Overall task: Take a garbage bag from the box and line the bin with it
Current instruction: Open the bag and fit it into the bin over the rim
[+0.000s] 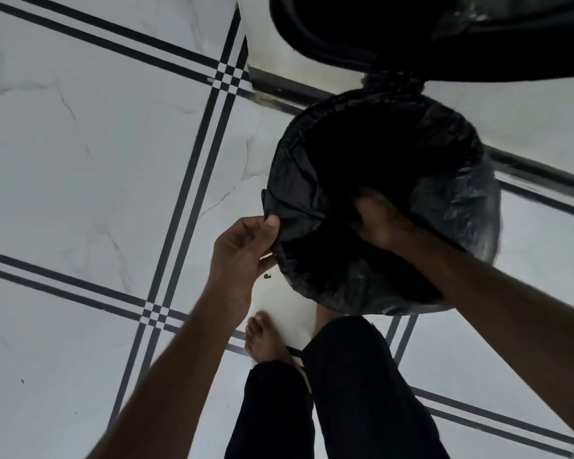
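We see a white marble-look tile floor (80, 154) w/ dark double stripes crossing it. On it stand the bag-covered bin (444, 193), two bare feet (265, 339) and a small dark speck (267, 276) nr the bin.

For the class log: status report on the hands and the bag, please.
Left hand pinching bag edge. Right hand inside, pressing down. Bag draped over bin rim. Nothing blocking.

No text, label, brand, number or sign can be read anywhere here.
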A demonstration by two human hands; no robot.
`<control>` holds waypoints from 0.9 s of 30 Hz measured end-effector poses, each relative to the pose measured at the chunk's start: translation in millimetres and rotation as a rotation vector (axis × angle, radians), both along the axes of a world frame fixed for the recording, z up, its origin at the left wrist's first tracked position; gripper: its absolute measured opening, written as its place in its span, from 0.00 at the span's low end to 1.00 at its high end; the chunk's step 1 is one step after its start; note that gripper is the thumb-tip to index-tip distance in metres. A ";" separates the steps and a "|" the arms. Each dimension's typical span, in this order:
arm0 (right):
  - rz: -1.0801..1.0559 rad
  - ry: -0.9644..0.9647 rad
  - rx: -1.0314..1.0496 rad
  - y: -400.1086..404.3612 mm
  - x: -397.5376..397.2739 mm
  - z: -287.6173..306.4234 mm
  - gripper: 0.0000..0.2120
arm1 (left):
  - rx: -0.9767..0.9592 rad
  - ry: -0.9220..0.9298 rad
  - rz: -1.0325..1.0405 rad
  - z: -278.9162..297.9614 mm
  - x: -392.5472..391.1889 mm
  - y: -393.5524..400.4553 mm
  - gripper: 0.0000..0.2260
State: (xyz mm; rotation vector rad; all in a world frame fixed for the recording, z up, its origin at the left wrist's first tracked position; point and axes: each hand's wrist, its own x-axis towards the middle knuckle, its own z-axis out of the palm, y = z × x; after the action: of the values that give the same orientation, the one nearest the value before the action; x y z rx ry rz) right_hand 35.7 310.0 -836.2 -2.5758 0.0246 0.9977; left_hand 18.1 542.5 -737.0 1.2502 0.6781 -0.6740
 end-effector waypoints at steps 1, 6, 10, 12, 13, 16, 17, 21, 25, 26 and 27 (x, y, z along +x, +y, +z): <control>0.007 -0.060 -0.008 -3.3 -1.9 19.5 0.21 | 0.015 0.008 0.010 2.0 -1.7 -1.1 0.06; -0.162 -0.383 -0.002 -37.9 -34.2 99.8 0.11 | 0.057 0.056 0.058 12.4 -3.4 -4.6 0.07; -0.363 -0.566 -0.087 -48.4 -60.0 122.2 0.10 | 0.174 0.145 0.083 12.8 -0.6 -8.5 0.07; -0.542 -0.635 -0.091 -49.5 -68.8 121.8 0.09 | 0.245 0.157 0.085 11.4 2.4 -11.1 0.06; -0.679 -0.642 -0.048 -49.2 -71.8 121.3 0.10 | 0.265 0.153 0.084 11.0 3.8 -12.1 0.05; -1.050 -0.608 0.111 -49.7 -73.4 124.2 0.13 | 0.393 0.075 0.043 7.1 6.8 -11.4 0.03; -1.105 -0.601 0.124 -51.2 -71.8 125.8 0.14 | 0.474 0.021 0.025 7.2 8.1 -11.9 0.05; -0.980 -0.658 -0.047 -62.6 -53.3 130.1 0.13 | 0.732 -0.334 -0.052 24.0 21.1 -20.7 0.06; -0.836 -0.587 0.020 -68.2 -24.6 126.5 0.15 | 0.824 -0.770 -0.408 36.2 45.6 -30.3 0.07; -0.804 -0.556 0.040 -68.5 -17.7 125.7 0.16 | 0.844 -0.834 -0.516 36.0 52.7 -33.1 0.07; -0.765 -0.546 0.044 -70.0 -11.8 125.1 0.17 | 0.872 -0.882 -0.613 35.5 59.5 -36.3 0.07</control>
State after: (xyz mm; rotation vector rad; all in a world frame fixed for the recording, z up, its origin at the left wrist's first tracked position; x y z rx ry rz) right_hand 23.9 240.1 -711.1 -2.3711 0.7570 0.0157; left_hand 77.6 506.1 -701.6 2.3935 -0.2310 -0.2109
